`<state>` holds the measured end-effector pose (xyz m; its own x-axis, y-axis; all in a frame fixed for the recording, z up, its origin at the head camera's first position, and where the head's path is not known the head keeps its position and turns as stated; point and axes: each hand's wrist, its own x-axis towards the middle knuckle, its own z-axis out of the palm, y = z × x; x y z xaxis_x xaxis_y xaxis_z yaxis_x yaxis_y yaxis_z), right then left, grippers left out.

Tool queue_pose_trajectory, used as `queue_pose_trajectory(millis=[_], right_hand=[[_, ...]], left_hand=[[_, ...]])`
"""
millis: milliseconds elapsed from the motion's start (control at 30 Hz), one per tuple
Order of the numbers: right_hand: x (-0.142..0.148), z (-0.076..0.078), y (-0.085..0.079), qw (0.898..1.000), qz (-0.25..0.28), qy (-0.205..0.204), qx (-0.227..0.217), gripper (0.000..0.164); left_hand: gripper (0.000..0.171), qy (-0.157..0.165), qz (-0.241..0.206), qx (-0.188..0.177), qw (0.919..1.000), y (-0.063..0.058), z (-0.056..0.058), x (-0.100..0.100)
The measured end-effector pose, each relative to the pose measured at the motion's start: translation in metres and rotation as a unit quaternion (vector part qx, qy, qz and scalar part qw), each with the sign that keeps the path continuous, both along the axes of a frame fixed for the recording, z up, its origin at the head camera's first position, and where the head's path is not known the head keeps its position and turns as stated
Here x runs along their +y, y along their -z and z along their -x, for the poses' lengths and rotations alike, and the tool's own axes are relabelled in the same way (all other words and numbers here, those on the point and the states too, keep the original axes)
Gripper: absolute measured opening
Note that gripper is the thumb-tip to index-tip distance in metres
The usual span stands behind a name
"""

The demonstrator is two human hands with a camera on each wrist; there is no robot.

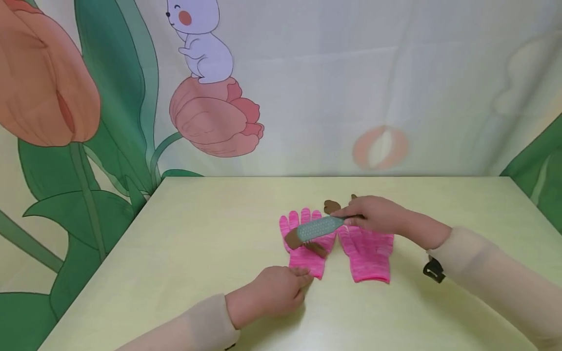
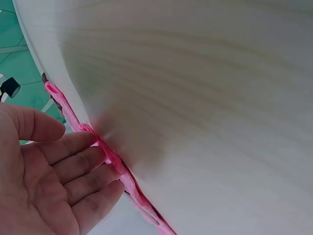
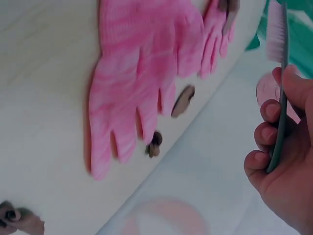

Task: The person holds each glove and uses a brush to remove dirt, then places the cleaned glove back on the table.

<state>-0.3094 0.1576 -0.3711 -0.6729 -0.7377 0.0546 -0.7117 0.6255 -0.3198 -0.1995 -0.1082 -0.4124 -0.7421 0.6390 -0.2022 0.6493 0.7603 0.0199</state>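
Note:
Two pink knitted gloves lie side by side on the table: the left glove and the right glove. My left hand rests its extended fingers on the left glove's cuff, with the palm showing in the left wrist view. In my right hand I grip a grey-green brush by its handle, its head over the left glove. Pale bristles show on the brush in the right wrist view. Brown curled scraps lie on the left glove, partly under the brush.
More brown scraps lie behind the gloves; one is off to the side in the right wrist view. The pale yellow table ends at a wall cloth printed with tulips.

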Motion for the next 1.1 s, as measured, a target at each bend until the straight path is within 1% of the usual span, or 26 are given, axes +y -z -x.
queue_pose_trajectory(millis=[100,167,267,333,400,467,533,633,733,833,900,967,1100], right_hand=[[-0.009,-0.001,0.008,0.998,-0.033,-0.043,0.02,0.031],[-0.009,0.001,0.015,0.996,-0.053,-0.059,0.037,0.03],[-0.002,0.01,0.02,0.994,-0.063,-0.046,0.07,0.03],[0.005,0.018,0.018,0.993,-0.062,-0.021,0.101,0.03],[0.013,0.024,0.016,0.991,-0.067,0.003,0.114,0.03],[0.018,0.027,0.012,0.992,-0.063,0.019,0.103,0.03],[0.02,0.026,0.008,0.995,-0.054,0.028,0.077,0.032],[0.013,0.018,0.002,0.999,-0.017,0.026,0.039,0.033],[-0.002,0.006,-0.002,0.999,-0.006,-0.013,0.034,0.033],[-0.013,-0.002,0.0,0.997,-0.027,-0.065,0.043,0.031],[-0.012,-0.002,0.005,0.996,-0.045,-0.071,0.04,0.03],[-0.006,0.005,0.01,0.996,-0.055,-0.054,0.033,0.029],[0.013,0.023,0.015,0.998,-0.054,0.021,0.024,0.028]], left_hand=[[0.04,0.015,-0.003,0.023,0.9996,0.0,-0.001,-0.002],[0.039,0.024,-0.01,0.03,0.9992,-0.001,-0.002,-0.003],[0.038,0.024,-0.024,0.017,0.9993,-0.001,-0.002,-0.003],[0.038,0.016,-0.029,0.004,0.9994,-0.001,-0.001,-0.003],[0.038,0.007,-0.032,-0.011,0.9994,-0.001,0.0,-0.003],[0.039,0.0,-0.032,-0.021,0.9993,-0.001,0.0,-0.004],[0.039,-0.001,-0.032,-0.026,0.9991,-0.001,0.0,-0.004],[0.039,0.001,-0.029,-0.023,0.9993,-0.001,0.0,-0.005],[0.039,0.005,-0.032,-0.012,0.9994,-0.001,0.0,-0.006],[0.038,0.008,-0.036,-0.007,0.9993,-0.001,0.001,-0.006],[0.038,0.01,-0.036,-0.008,0.9993,0.0,0.002,-0.005],[0.039,0.009,-0.031,-0.012,0.9994,0.0,0.002,-0.003],[0.04,-0.002,-0.019,-0.021,0.9996,0.001,0.001,-0.002]])
